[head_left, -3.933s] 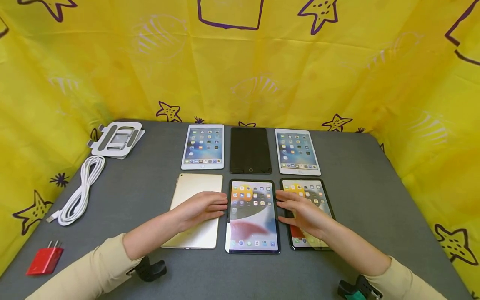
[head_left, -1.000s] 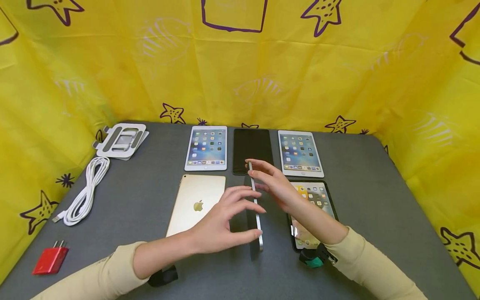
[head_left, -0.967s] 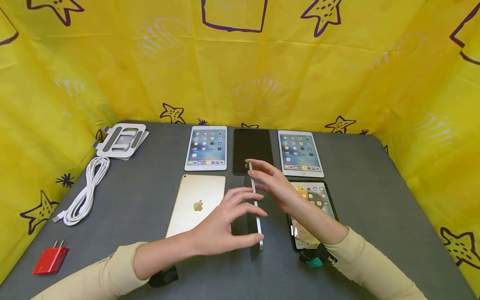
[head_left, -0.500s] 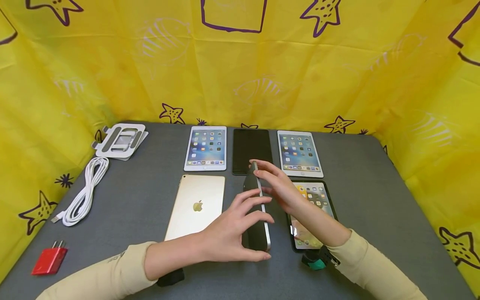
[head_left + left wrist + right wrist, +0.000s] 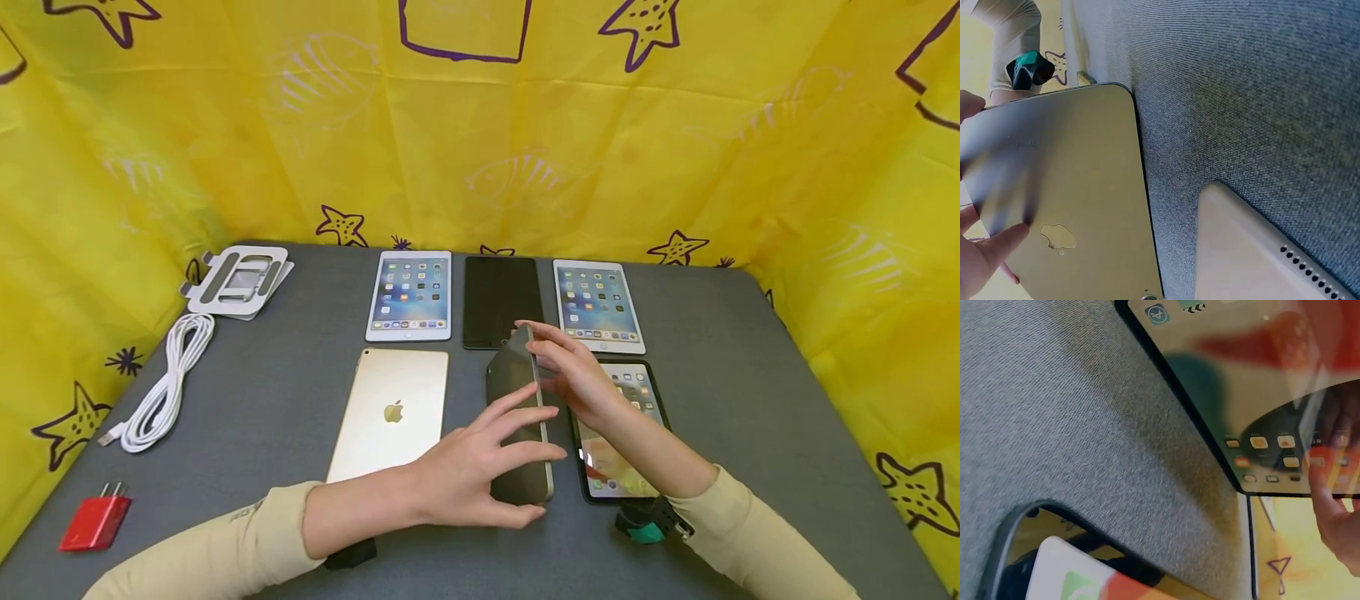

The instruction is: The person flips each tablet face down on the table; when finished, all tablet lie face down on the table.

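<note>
A grey tablet (image 5: 517,475) stands tilted on its long edge at the middle of the front row, its back toward the left. In the left wrist view its back (image 5: 1097,169) bears an apple logo; in the right wrist view its lit screen (image 5: 1210,381) shows app icons. My left hand (image 5: 480,467) has its fingers spread over the raised edge, one fingertip against the back. With fingers and thumb my right hand (image 5: 585,379) holds the far upper corner. To the left lies a gold tablet (image 5: 393,412) face down; to the right lies a lit black-framed tablet (image 5: 645,387).
Behind are two white tablets (image 5: 409,296) (image 5: 598,304) with a dark one (image 5: 502,300) between them. On the left are a folded white-grey stand (image 5: 238,282), a coiled white cable (image 5: 168,387) and a red charger (image 5: 95,521). A yellow patterned curtain (image 5: 480,125) surrounds the table.
The middle tablet went from lying flat, screen up, to standing on edge. Over the last second its raised edge leaned further right, and both hands moved right with it.
</note>
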The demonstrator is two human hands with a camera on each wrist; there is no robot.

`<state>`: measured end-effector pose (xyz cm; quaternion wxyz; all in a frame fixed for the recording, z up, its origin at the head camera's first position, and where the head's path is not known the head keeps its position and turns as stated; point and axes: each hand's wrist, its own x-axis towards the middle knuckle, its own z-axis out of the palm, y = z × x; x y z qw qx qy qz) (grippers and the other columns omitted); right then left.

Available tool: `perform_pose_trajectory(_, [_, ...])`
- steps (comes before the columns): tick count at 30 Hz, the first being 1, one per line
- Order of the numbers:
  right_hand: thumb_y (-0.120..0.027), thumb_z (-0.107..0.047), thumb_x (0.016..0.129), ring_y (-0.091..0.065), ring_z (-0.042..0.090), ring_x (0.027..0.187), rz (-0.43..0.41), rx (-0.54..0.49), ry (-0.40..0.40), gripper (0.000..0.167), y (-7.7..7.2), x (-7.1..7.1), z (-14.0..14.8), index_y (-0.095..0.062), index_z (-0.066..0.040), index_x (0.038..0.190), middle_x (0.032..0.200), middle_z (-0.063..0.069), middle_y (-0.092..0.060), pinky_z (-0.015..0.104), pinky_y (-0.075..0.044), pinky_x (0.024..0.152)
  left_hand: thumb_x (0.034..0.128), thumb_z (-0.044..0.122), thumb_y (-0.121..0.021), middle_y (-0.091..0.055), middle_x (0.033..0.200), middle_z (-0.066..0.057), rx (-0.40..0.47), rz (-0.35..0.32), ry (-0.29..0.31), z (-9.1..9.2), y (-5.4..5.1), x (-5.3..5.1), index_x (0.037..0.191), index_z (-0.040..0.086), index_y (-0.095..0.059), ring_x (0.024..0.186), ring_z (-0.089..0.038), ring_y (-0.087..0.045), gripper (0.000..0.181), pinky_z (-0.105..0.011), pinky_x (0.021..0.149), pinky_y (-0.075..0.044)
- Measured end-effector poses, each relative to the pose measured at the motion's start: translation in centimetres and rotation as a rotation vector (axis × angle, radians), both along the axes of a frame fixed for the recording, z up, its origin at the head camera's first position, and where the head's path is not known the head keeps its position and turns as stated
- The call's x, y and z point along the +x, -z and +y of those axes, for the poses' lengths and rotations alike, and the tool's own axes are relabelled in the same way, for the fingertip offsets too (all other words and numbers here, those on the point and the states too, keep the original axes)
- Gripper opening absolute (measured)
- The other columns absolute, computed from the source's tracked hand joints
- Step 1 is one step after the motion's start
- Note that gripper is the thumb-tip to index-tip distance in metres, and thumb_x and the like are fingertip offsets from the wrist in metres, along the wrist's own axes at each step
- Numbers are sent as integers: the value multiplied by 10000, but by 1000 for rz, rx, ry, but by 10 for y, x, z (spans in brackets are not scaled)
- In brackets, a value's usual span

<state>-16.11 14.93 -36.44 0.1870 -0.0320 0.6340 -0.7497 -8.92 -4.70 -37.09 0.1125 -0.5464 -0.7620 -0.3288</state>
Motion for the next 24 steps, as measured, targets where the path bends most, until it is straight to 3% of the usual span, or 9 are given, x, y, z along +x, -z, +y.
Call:
perform_pose_trajectory(4, [-517, -143, 961, -614, 216, 1066, -7, -24, 24, 498, 1, 2, 5, -431, -35, 1439, 1320, 107, -538, 348, -548, 811, 795, 337, -776, -415, 1477, -79, -20, 47, 15, 1, 2, -1, 1258, 181, -628, 1431, -319, -269, 510, -267, 857, -529])
perform_pose_trajectory(9, [-478, -79, 964, -650, 163, 1003, -15, -32, 51, 502, 5, 4, 10, -390, 13, 1449, 1268, 115, -577, 327, -552, 819, 813, 347, -744, -464, 1449, -62, -84, 104, 12, 4, 6, -1, 1248, 196, -645, 1410, -275, -327, 471, -201, 745, -541])
perform_pose_trajectory(14, [-455, -38, 975, -653, 129, 931, -23, -1, 60, 495, 14, 5, 13, -365, 40, 1455, 1176, 74, -614, 302, -552, 804, 844, 362, -719, -485, 1439, -44, -175, 71, 18, 4, 12, 0, 1269, 204, -641, 1393, -255, -363, 461, -179, 649, -539])
perform_pose_trajectory(17, [-457, -11, 967, -648, 121, 908, -38, 15, 66, 500, 20, 4, 15, -367, 38, 1457, 1163, 72, -617, 290, -551, 801, 880, 392, -694, -468, 1455, -49, -250, 37, 26, 4, 15, -1, 1309, 199, -614, 1391, -237, -366, 478, -192, 690, -541])
perform_pose_trajectory(24, [-451, 16, 939, -589, 126, 941, -107, 62, 76, 545, 34, 3, 20, -336, 46, 1471, 1276, 176, -531, 285, -537, 809, 886, 475, -677, -448, 1467, -70, -448, -45, -27, -1, 22, -3, 1411, 201, -522, 1355, -196, -409, 612, -328, 1014, -441])
